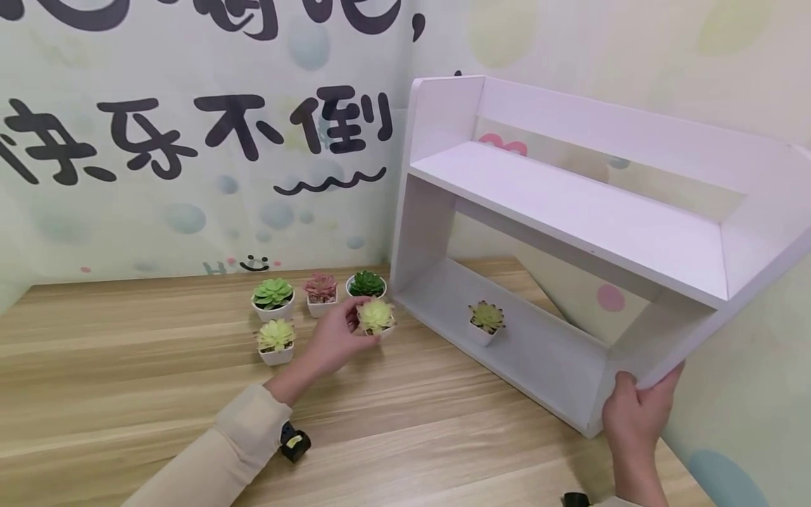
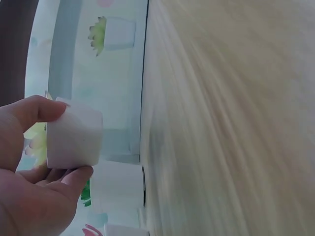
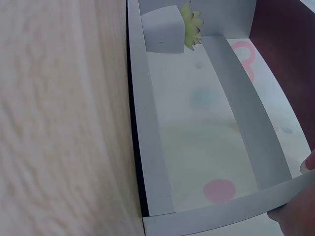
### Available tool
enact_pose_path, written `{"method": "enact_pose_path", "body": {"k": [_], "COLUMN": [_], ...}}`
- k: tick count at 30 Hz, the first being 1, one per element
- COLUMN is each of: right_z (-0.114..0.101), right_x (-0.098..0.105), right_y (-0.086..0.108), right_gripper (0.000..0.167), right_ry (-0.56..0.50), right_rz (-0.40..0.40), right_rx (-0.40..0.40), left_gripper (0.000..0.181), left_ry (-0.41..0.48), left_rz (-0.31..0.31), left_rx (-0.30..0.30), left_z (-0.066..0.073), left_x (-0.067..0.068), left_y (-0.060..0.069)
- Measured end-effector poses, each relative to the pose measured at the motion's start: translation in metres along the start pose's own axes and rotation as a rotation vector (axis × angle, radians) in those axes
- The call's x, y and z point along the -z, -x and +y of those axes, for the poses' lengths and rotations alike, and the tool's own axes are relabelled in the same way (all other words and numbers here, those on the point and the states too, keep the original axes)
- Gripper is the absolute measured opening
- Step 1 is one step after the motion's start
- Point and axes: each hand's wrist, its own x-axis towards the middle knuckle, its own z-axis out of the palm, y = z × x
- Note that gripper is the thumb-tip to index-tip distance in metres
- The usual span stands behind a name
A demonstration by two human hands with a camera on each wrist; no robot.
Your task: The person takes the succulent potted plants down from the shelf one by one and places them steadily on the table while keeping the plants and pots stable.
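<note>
My left hand [image 1: 336,334] pinches a small white pot [image 2: 74,137] with a pale yellow-green succulent [image 1: 375,315], raised off the wooden table. Thumb and fingers sit on opposite sides of the pot. At the right, my right hand [image 1: 636,415] grips the lower edge of the side panel of a white two-tier shelf [image 1: 570,204]; only part of that hand [image 3: 298,211] shows in the right wrist view. On the shelf's bottom board stands another potted succulent [image 1: 486,322], yellow-green with dark tips, its white pot [image 3: 165,30] visible in the right wrist view.
Left of the shelf, a green succulent [image 1: 274,296], a reddish one [image 1: 321,290], a dark green one [image 1: 367,284] and a pale yellow-green one [image 1: 276,338] stand in white pots on the wooden table [image 1: 127,366]. A printed wall covering [image 1: 190,232] rises behind.
</note>
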Motion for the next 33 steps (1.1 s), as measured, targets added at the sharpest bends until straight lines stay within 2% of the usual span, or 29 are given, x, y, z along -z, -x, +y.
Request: {"method": "enact_pose_path", "body": {"k": [3, 8, 16, 25, 33], "right_z": [0.001, 0.001, 0.001, 0.001, 0.001], "right_x": [0.000, 0.000, 0.001, 0.001, 0.001], "right_y": [0.000, 0.000, 0.000, 0.000, -0.001], "right_gripper": [0.077, 0.078, 0.076, 0.077, 0.077], "right_ry": [-0.006, -0.014, -0.013, -0.012, -0.015], "right_rz": [0.002, 0.002, -0.005, -0.002, -0.005], "right_rx": [0.021, 0.039, 0.029, 0.020, 0.027], "left_gripper": [0.067, 0.071, 0.067, 0.066, 0.071], "left_ry": [-0.068, -0.163, -0.269, -0.296, -0.354], "left_rz": [-0.009, -0.011, -0.060, -0.171, -0.193], "left_rx": [0.000, 0.042, 0.039, 0.010, 0.009], "left_z": [-0.002, -0.007, -0.007, -0.012, -0.019], "left_x": [0.005, 0.014, 0.030, 0.041, 0.046], "left_y": [0.006, 0.013, 0.014, 0.012, 0.011]}}
